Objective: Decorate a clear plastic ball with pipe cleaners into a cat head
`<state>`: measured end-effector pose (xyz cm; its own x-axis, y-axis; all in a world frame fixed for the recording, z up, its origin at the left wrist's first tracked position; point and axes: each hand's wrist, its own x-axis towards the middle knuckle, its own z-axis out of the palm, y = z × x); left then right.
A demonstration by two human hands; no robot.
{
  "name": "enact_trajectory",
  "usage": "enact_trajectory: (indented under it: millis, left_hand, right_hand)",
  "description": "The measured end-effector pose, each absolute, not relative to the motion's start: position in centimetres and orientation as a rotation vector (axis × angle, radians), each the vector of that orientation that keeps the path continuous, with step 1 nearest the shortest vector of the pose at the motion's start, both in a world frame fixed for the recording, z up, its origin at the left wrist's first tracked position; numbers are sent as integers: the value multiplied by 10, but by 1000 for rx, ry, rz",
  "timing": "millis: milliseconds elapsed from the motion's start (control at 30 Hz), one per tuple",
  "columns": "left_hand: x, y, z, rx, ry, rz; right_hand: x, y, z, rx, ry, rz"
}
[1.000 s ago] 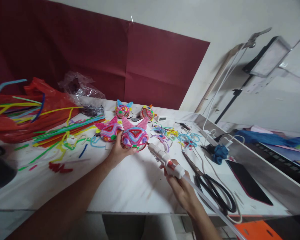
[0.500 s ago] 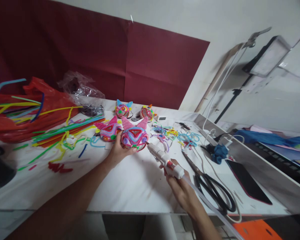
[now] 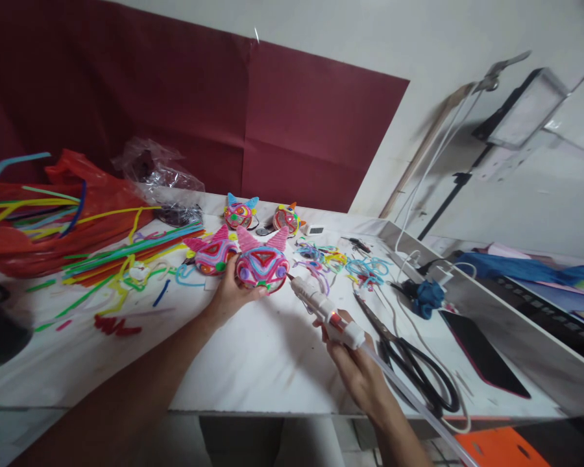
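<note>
My left hand (image 3: 233,295) grips a round, mask-like animal face (image 3: 263,264) from its left lower side. Coils of pink, blue and purple pipe cleaner cover it, and two pink pointed ears stand on top. In my right hand (image 3: 353,357) is a white hot glue gun (image 3: 324,308), its small light glowing orange. The nozzle points at the face's right edge; whether it touches cannot be told. A long clear glue stick (image 3: 418,405) runs out of the gun's rear. Just behind to the left lies a similar pink-eared face (image 3: 214,255).
Two more faces (image 3: 240,213) stand at the back. Pipe cleaners (image 3: 136,253) lie left, beside a red plastic bag (image 3: 97,194). On the right are large black-handled scissors (image 3: 409,363), a dark phone (image 3: 484,353), cables and coiled scraps (image 3: 367,269).
The glue gun and my right hand have shifted slightly right, away from the face's edge. My left hand and the face stay in place.
</note>
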<state>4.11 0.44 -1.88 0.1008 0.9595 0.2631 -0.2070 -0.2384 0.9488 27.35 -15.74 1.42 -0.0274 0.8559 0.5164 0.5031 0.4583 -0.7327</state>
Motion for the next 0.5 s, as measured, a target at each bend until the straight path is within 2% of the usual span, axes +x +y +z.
enact_trajectory:
  millis: [267, 500]
  left_hand:
    - [40, 6, -25, 1283, 828, 1371]
    - [41, -2, -12, 1257, 757, 1354]
  right_hand:
    - [281, -161, 3, -1314, -1521, 567]
    - [278, -159, 0, -1287, -1338, 695]
